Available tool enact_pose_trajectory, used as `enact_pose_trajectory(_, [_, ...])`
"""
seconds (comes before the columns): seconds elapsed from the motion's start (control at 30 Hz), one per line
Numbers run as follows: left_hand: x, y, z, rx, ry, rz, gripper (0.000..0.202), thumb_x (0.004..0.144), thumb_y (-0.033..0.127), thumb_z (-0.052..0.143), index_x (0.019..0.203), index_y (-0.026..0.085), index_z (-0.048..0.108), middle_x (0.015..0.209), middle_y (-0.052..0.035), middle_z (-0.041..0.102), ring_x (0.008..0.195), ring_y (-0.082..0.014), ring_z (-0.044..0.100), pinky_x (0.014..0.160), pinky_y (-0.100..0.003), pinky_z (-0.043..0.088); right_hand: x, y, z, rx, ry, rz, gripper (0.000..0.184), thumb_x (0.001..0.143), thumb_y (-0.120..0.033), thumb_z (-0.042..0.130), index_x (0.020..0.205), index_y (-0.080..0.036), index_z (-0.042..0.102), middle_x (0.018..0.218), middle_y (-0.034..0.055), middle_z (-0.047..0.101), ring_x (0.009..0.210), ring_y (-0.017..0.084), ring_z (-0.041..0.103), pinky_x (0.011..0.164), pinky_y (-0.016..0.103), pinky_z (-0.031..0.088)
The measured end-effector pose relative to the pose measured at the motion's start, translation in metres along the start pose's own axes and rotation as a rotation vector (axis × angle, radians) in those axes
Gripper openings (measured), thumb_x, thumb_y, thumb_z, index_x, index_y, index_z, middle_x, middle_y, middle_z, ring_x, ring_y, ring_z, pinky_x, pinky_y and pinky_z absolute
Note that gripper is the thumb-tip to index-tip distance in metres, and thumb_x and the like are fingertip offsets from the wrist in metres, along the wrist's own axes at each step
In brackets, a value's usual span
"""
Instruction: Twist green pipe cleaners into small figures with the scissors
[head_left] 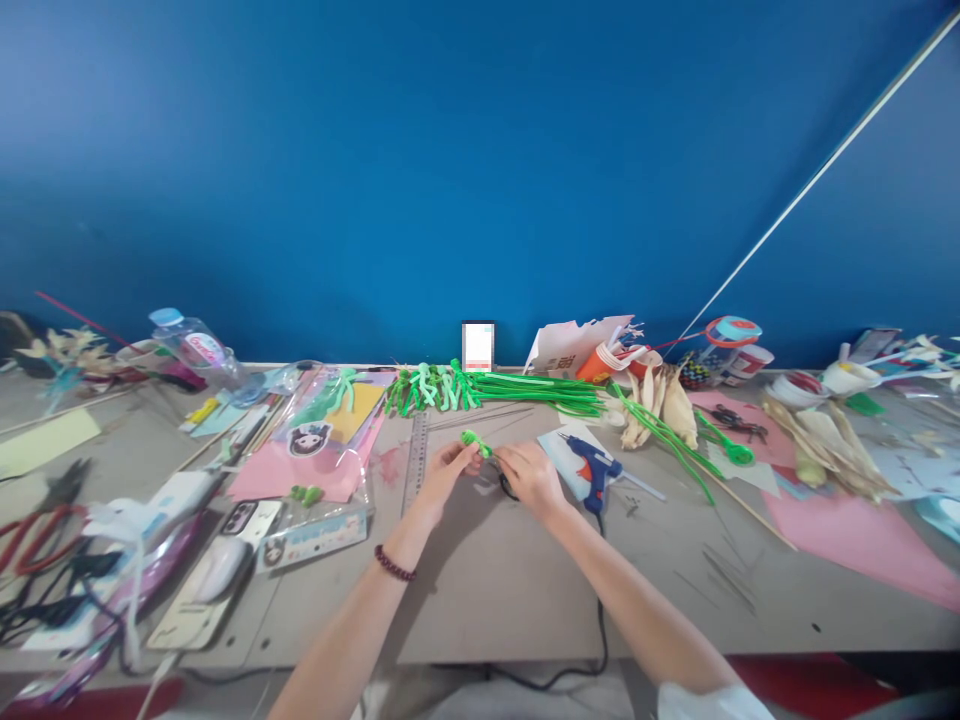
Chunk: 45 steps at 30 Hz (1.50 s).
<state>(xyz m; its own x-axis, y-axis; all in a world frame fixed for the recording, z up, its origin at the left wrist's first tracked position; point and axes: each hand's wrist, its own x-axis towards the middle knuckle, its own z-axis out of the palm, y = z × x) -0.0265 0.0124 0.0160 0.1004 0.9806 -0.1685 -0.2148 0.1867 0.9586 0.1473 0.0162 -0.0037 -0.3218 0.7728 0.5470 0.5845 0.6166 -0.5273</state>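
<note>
Between the thumb and fingers of my left hand [446, 475] is a small bright green twisted pipe cleaner [475, 442]. My right hand [531, 475] is closed close beside it, its fingertips at the right end of the green piece. A black loop, like the handle of scissors [508, 487], shows under the right fingers; the blades are hard to make out. Behind the hands lies a bundle of green pipe cleaner stems [536, 390], with curled green pieces [431, 388] at its left. A blue glue gun [596, 470] rests just right of my right hand.
A metal ruler [415, 462] lies left of the hands, beside pink paper and plastic bags [307, 465]. Further left are a phone [199, 590], red-handled pliers [45, 530] and a bottle [196, 345]. Dried husks [660, 405] and pink sheets [862, 545] lie right. The glue gun's cord [602, 610] runs over the front edge.
</note>
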Motion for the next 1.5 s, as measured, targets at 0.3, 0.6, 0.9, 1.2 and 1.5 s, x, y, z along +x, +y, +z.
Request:
enact_pose_trajectory(0.3, [0.004,-0.006,-0.006,0.001,-0.093,-0.058,0.026,0.060,0.037,0.077,0.068,0.014,0.068,0.065,-0.0052,0.066,0.061,-0.0151,0.058,0.060,-0.026,0.044,-0.003,-0.001,-0.001,-0.065,-0.066,-0.176,0.026,0.091,-0.020,0.042,0.102,-0.021,0.065,0.096,0.0101,0.069,0.088,0.020,0.062,0.079,0.034,0.044])
enact_pose_trajectory(0.6, [0.004,0.000,-0.013,0.528,-0.111,0.229,0.016,0.067,0.027,0.066,0.076,0.015,0.070,0.061,0.0008,0.062,0.058,-0.0128,0.052,0.056,-0.023,0.038,0.004,-0.003,0.004,0.386,-0.112,0.362,0.017,0.079,-0.029,0.059,0.079,-0.022,0.074,0.080,0.0042,0.072,0.077,0.022,0.065,0.073,0.032,0.048])
enact_pose_trajectory(0.9, [0.001,0.005,-0.012,0.475,-0.281,0.298,0.018,0.071,0.028,0.064,0.084,0.017,0.068,0.085,-0.0050,0.068,0.082,-0.0189,0.060,0.075,-0.027,0.044,0.007,0.002,-0.003,1.039,-0.431,0.892,0.034,0.061,-0.045,0.073,0.076,-0.014,0.071,0.063,0.0046,0.068,0.060,0.015,0.063,0.065,0.028,0.050])
enact_pose_trajectory(1.2, [0.006,0.003,-0.008,0.231,0.104,0.106,0.022,0.065,0.039,0.071,0.074,0.019,0.068,0.078,-0.0055,0.066,0.075,-0.0179,0.059,0.070,-0.027,0.046,0.003,0.000,-0.002,-0.025,0.125,-0.001,0.022,0.088,-0.020,0.046,0.088,-0.017,0.068,0.084,0.0079,0.070,0.079,0.019,0.062,0.074,0.031,0.047])
enact_pose_trajectory(1.5, [0.001,-0.010,0.006,-0.125,-0.005,0.047,0.028,0.052,0.028,0.082,0.075,0.016,0.070,0.076,-0.0041,0.070,0.071,-0.0162,0.061,0.074,-0.029,0.045,-0.001,-0.009,-0.003,-0.401,0.130,-0.365,0.021,0.089,-0.013,0.045,0.097,-0.014,0.065,0.088,0.0097,0.069,0.084,0.020,0.061,0.073,0.031,0.046])
